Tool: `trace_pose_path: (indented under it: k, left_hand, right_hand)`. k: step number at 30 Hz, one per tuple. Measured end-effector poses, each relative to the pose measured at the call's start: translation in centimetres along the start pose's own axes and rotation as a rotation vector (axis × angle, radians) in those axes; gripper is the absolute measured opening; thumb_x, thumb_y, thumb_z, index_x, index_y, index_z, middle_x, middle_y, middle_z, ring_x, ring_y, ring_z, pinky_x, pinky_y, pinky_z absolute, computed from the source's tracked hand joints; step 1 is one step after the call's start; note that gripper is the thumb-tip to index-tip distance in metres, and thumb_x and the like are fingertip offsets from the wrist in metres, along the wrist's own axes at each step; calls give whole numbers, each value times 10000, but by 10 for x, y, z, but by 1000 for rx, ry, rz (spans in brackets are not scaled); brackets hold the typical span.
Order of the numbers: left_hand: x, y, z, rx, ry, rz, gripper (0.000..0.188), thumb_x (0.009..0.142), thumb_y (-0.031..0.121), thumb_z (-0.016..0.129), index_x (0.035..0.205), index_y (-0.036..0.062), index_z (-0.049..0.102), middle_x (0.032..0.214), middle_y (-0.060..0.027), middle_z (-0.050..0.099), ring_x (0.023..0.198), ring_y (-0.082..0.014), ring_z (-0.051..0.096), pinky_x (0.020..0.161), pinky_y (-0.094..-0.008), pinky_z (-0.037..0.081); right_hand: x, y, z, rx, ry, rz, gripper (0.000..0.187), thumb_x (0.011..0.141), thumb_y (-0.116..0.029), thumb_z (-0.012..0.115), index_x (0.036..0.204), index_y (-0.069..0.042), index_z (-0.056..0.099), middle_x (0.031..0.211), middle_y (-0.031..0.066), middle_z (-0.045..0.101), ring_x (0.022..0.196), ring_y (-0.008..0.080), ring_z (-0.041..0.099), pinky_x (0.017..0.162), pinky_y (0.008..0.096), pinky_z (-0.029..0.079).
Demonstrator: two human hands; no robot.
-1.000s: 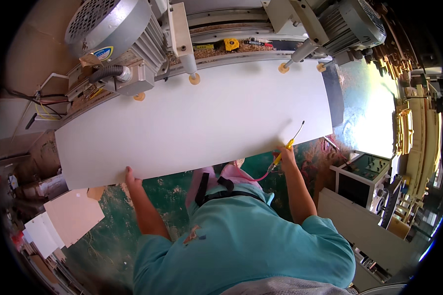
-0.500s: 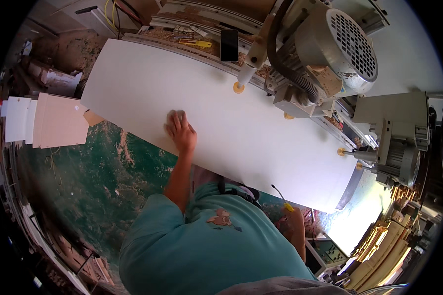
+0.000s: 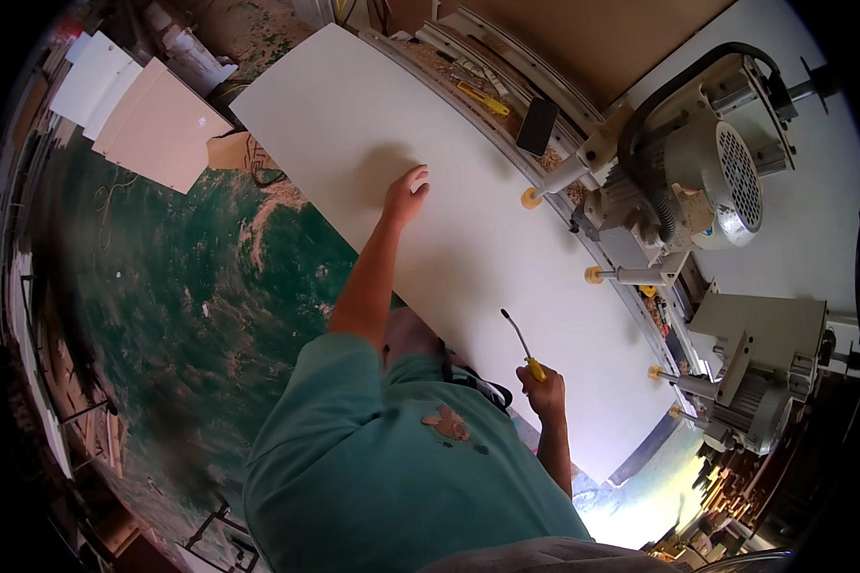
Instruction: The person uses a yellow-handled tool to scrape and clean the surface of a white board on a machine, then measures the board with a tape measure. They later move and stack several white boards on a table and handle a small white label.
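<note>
Partly, the right hand (image 3: 547, 392) hides the blowgun (image 3: 536, 369); left hand (image 3: 406, 198) perhaps aloft.

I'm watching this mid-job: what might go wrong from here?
The yellow-handled tool in the right grip has its thin tip out over the white panel, so a dip might scratch the surface. The dark phone lies close by the panel's far edge and might get knocked if the panel shifts.

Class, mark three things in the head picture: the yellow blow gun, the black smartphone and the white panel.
Yellow blow gun (image 3: 536, 369): head view, on its yellow handle.
Black smartphone (image 3: 537, 127): head view, middle of its dark face.
White panel (image 3: 468, 241): head view, bare middle of its top.
</note>
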State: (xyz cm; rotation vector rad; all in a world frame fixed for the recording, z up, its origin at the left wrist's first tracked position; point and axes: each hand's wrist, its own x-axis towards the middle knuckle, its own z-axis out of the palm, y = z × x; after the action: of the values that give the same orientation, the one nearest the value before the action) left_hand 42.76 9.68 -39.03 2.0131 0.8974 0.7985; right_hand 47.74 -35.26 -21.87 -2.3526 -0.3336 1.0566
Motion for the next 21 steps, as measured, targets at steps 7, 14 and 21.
trace_pose_path:
  k: [7, 14, 21]
  left_hand:
    - [-130, 20, -22, 157, 16, 26, 314, 735, -45, 605, 1030, 34, 676, 1197, -141, 628, 1126, -348, 578, 952, -440, 485]
    - [-330, 57, -26, 385, -25, 130, 335, 778, 125, 650, 1107, 67, 678, 1207, -157, 629, 1149, -340, 582, 961, -437, 475]
    - [-656, 36, -138, 335, -225, -1503, 418, 864, 317, 552, 1238, 165, 660, 1376, -107, 574, 1238, -305, 571, 935, -464, 516]
  right_hand:
    - [-29, 57, -16, 52, -227, -48, 227, 831, -190, 661, 784, 32, 665, 617, 86, 644, 549, 165, 608, 584, 305, 490]
    - [15, 113, -25, -52, -385, -206, 226, 806, -175, 663, 885, 36, 674, 590, 87, 604, 510, 168, 580, 505, 307, 471]
    - [95, 68, -48, -773, 94, -638, 326, 854, -279, 630, 1056, -24, 644, 891, 175, 708, 767, 327, 688, 731, 476, 540]
